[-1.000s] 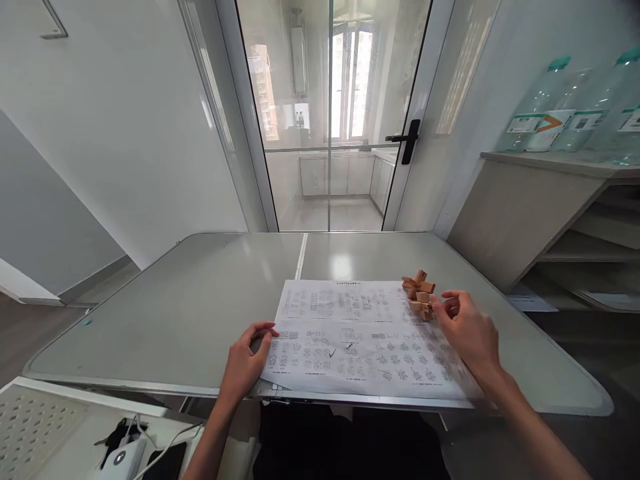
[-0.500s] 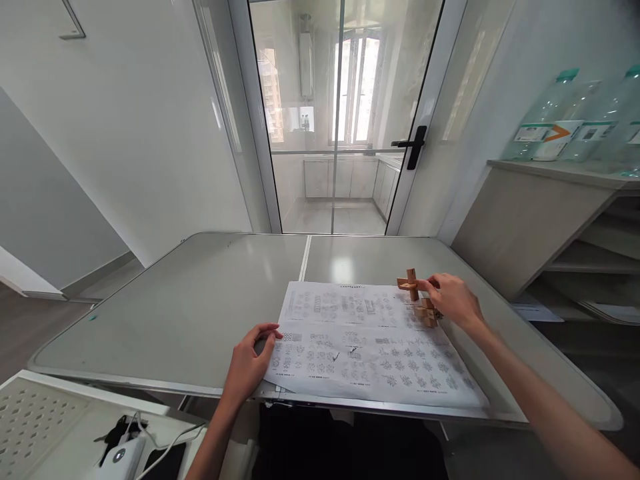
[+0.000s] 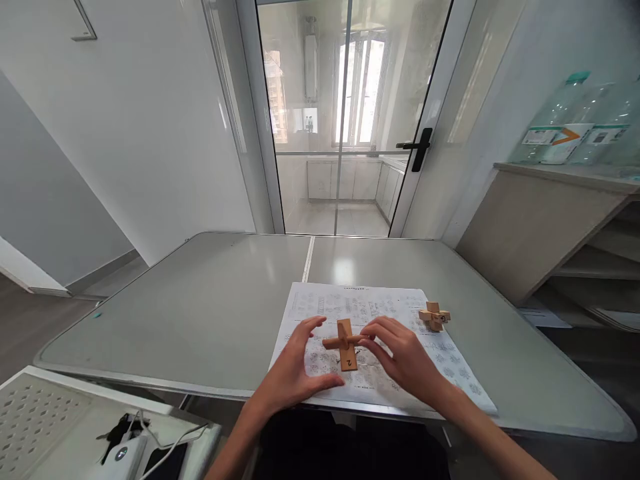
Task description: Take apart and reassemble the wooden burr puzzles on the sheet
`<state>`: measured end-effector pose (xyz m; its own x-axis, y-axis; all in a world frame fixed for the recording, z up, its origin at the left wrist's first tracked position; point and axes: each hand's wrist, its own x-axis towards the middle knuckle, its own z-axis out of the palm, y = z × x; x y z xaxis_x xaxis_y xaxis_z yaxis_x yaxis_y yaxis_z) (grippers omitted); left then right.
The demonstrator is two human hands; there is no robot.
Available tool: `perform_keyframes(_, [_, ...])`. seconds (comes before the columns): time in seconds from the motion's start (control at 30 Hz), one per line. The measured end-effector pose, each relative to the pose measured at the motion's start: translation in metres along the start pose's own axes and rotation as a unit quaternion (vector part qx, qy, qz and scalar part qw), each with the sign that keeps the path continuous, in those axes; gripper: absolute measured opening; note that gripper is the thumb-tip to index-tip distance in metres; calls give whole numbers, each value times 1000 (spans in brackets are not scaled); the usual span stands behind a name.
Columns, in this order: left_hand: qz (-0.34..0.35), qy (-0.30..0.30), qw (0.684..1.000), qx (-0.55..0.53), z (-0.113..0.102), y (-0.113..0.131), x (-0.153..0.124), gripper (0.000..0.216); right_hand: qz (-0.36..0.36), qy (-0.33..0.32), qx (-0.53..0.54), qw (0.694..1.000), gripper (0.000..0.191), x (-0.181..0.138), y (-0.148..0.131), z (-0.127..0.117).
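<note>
My right hand pinches one arm of a cross-shaped wooden puzzle and holds it above the printed sheet. The puzzle's lower arm carries a dark mark like a "2". Beside its left end, my left hand is spread, thumb and fingers apart, with nothing in it. The white instruction sheet, covered in small diagrams, lies partly under both hands. A second wooden puzzle, a chunky interlocked block shape, sits at the sheet's right edge.
The grey table has a pale seam across it. At lower left stands a white stand with keys, a white power bank and cables. Large clear bottles rest on a shelf at right; a glass door closes the back.
My right hand has brought the cross-shaped puzzle left and nearer, from beside the block puzzle to mid-sheet. My left hand has left the sheet's edge, moved right and opened beside the cross-shaped puzzle.
</note>
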<state>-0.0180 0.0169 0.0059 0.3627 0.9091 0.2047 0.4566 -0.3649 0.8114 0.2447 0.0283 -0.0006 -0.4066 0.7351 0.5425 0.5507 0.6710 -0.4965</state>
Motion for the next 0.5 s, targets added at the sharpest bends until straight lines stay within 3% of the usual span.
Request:
perform_keyframes(0.13, [-24, -45, 997, -62, 15, -4, 8, 109, 3, -3, 38, 999, 21, -7, -3, 16])
perform_keyframes(0.3, [-36, -58, 993, -99, 19, -9, 6, 92, 26, -7, 88, 996, 21, -15, -1, 28])
perform_keyframes(0.5, [-30, -42, 997, -66, 20, -2, 4, 80, 27, -27, 58, 998, 18, -23, 1, 33])
